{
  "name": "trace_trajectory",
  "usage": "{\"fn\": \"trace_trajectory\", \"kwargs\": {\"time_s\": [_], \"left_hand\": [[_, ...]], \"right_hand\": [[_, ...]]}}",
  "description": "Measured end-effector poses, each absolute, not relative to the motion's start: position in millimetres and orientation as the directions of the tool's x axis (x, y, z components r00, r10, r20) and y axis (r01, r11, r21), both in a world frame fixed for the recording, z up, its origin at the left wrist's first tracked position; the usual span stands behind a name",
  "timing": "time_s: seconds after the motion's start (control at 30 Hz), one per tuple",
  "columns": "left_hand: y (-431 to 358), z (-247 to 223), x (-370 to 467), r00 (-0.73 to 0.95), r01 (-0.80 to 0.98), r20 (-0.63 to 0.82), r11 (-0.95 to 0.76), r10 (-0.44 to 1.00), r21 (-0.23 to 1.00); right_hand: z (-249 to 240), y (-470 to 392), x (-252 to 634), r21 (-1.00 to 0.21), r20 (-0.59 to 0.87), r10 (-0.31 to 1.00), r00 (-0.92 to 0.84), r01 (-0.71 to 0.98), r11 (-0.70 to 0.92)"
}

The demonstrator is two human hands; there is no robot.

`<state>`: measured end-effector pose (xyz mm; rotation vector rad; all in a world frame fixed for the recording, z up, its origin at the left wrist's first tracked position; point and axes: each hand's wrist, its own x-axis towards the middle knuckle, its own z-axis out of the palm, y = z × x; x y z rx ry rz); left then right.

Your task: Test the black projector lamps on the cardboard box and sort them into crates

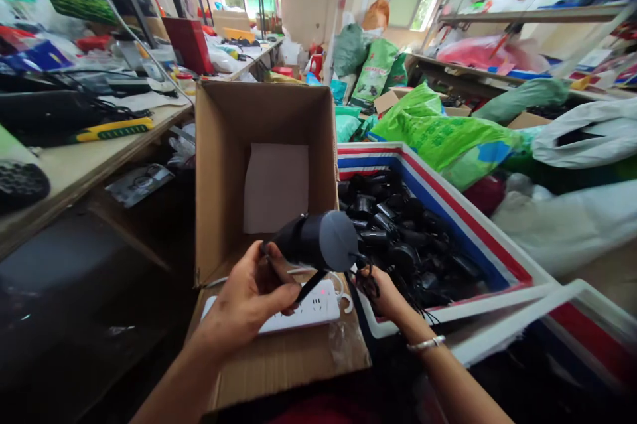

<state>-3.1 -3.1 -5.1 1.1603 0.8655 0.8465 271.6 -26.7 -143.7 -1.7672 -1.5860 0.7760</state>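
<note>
My left hand (243,301) grips a black cylindrical corded device (308,240) by its narrower end, thumb and fingers closed on it. Its broad, flat grey end faces right, and a slim black piece slants down beneath it. At that end, my right hand (383,291) is closed around the device's bundled black cord (367,278). Under the device lies a white power strip (318,301), partly covered by my left hand. It rests on cardboard (283,361). Behind the device stands an open cardboard box (266,112) with a loose paper-like sheet (276,188) inside.
On the right, a striped bin (448,192) holds many black corded pieces (398,231). Green bags (438,125) are heaped behind it. A cluttered workbench (64,175) runs along the left, with a yellow-and-black cutter (114,130) near its edge.
</note>
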Motion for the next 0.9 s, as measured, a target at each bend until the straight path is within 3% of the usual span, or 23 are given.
{"fn": "trace_trajectory", "kwargs": {"time_s": [0.13, 0.33, 0.63, 0.9], "left_hand": [[-1.8, -1.5, -29.8, 0.341, -0.226, -0.102, 0.186, 0.935, 0.956], [-5.8, -12.2, -51.6, 0.208, -0.359, -0.168, 0.234, 0.964, 0.903], [-8.6, -44.5, -57.2, 0.229, -0.45, -0.213, 0.298, 0.95, 0.842], [-5.1, -55.0, -55.1, 0.225, -0.471, -0.225, 0.308, 0.948, 0.826]], "right_hand": [[-122.7, -27.0, 266.5, -0.827, 0.014, 0.989, 0.146, 0.557, -0.071], [-120.1, -32.0, 219.4, -0.92, -0.047, 0.999, -0.003, 0.389, -0.042], [-145.5, -25.9, 195.4, -0.902, 0.026, 0.999, 0.019, 0.431, 0.015], [-147.4, -25.4, 193.6, -0.911, -0.032, 0.999, 0.023, 0.41, -0.039]]}}
